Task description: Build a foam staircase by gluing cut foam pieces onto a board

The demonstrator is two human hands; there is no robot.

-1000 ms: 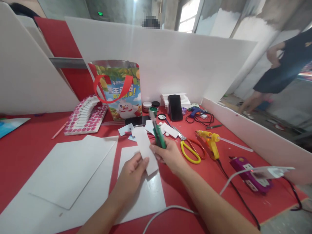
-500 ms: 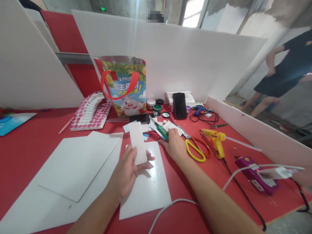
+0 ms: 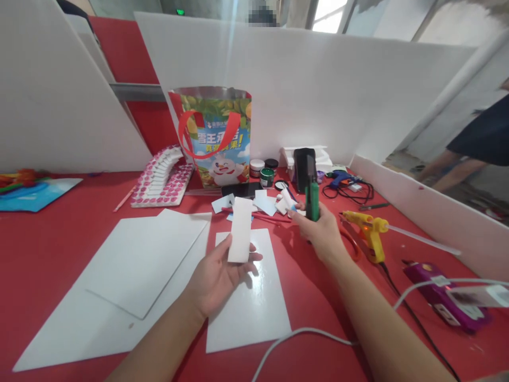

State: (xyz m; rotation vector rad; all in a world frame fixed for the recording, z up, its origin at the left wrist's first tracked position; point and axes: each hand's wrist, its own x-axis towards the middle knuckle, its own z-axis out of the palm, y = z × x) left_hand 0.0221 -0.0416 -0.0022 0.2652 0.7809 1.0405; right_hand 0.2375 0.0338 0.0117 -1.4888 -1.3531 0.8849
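Observation:
My left hand [image 3: 217, 278] is closed around the lower end of a narrow white board strip [image 3: 240, 228], with the thumb on its near side and the other fingers behind. Under that hand lies a glossy white sheet [image 3: 258, 313]. In my right hand [image 3: 324, 233] is a green utility knife [image 3: 312, 201], held upright over the table; its blade end is blurred. Beside and partly behind the right hand are scissors, of which only a red handle loop [image 3: 353, 243] shows. White and pale blue scraps [image 3: 265, 204] lie between the hands and the back of the table.
At left, white boards [image 3: 147, 265] overlap. A printed carrier bag [image 3: 222, 143] stands behind, near paint jars [image 3: 266, 178] and a phone [image 3: 305, 164]. At right are a yellow glue gun [image 3: 369, 231], a purple device [image 3: 445, 297] and a white cable [image 3: 306, 330]. A person stands beyond the right edge.
My right hand has lifted the utility knife off the scraps and moved right, turning the blade from slanting left to upright. It now covers most of the scissors. The left hand still holds the strip.

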